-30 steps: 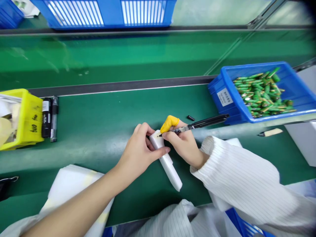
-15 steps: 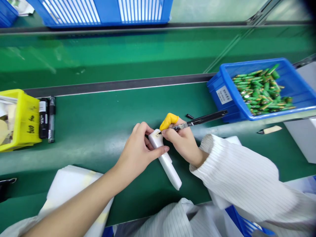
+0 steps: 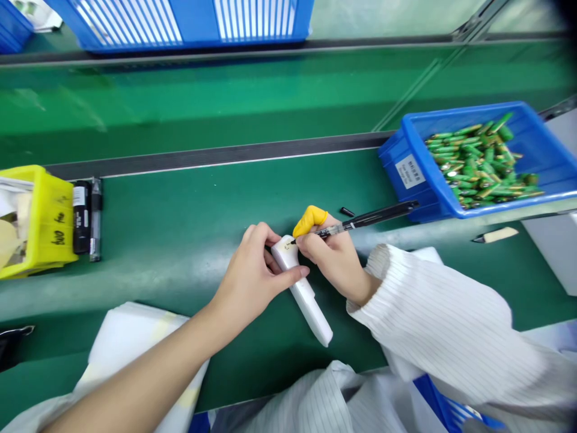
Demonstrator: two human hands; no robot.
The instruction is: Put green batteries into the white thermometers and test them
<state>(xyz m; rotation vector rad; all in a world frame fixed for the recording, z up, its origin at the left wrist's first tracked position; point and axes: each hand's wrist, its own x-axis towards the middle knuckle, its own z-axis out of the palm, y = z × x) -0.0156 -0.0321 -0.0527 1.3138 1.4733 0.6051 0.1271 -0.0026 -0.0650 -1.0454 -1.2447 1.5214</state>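
Observation:
A long white plastic piece (image 3: 311, 307) lies slanted on the green work surface, its wider end up and to the left. Around that wider end, my left hand (image 3: 255, 264) is closed, thumb across the top. My right hand (image 3: 331, 252), with a yellow cover on one finger, grips a black pen (image 3: 360, 222). The pen's tip is at small dark marks on the wide end of the piece; whether it touches is too small to tell. A small black cap (image 3: 347, 211) lies just behind the right hand.
At the right a blue bin (image 3: 428, 192) holds many green cylinders; a pointed tool (image 3: 496, 235) lies before it. A yellow bin (image 3: 54, 219) and markers (image 3: 82, 216) stand left. White folded sheets (image 3: 121, 337) lie under the left forearm. Blue baskets (image 3: 193, 42) sit at the back.
The view has shifted very slightly. Both hands keep their grips, and the pen tip has moved only a tiny amount over the white piece.

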